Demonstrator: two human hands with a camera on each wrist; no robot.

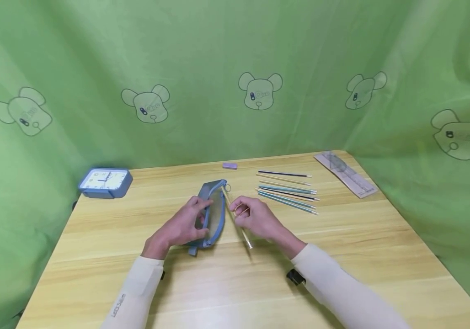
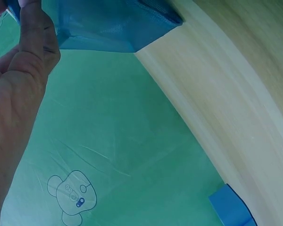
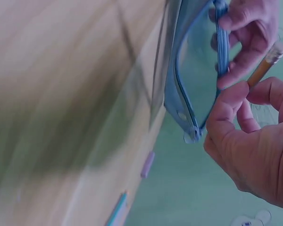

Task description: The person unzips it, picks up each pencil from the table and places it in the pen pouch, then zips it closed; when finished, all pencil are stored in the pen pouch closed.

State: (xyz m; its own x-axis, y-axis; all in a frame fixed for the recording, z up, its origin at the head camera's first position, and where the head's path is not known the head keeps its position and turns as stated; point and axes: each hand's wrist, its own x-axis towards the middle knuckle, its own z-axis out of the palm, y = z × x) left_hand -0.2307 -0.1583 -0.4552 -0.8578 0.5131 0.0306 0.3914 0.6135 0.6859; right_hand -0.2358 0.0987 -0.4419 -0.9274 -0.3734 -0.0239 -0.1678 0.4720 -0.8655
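A blue mesh zip pencil case (image 1: 217,214) lies on the table with its zip undone and its mouth spread. My left hand (image 1: 185,222) grips the case's left edge, thumb and fingers on the zip side, as the right wrist view also shows. In my right hand (image 1: 255,217) a yellow pencil (image 1: 241,230) is pinched between thumb and fingers. Its eraser end points down toward me, and its far end is at the case's upper opening. From the right wrist view the pencil (image 3: 260,71) shows a metal ferrule; its other end is hidden by the hand.
Several pencils (image 1: 288,194) in blue, yellow and dark colours lie to the right of the case. A purple eraser (image 1: 230,166) is at the back edge. Rulers in a packet (image 1: 346,174) lie at the back right, and a blue clock (image 1: 105,183) stands at the back left.
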